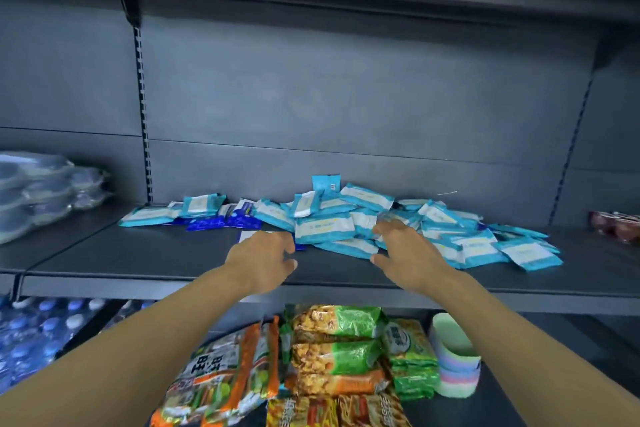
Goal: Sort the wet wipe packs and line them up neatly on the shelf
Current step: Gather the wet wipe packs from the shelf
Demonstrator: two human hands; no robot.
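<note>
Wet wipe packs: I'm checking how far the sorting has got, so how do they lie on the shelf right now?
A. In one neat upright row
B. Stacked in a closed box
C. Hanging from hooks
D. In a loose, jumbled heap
D: the light-blue wet wipe packs overlap at mixed angles on the shelf, with a few dark-blue packs mixed in at the left.

Dark grey metal shelving (138,263) with slotted uprights (143,121) under dim light.

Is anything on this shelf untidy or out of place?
Yes. The light blue wipe packs lie in a loose heap on the shelf, overlapping at different angles, and a few dark blue packs are mixed in at the left.
</note>
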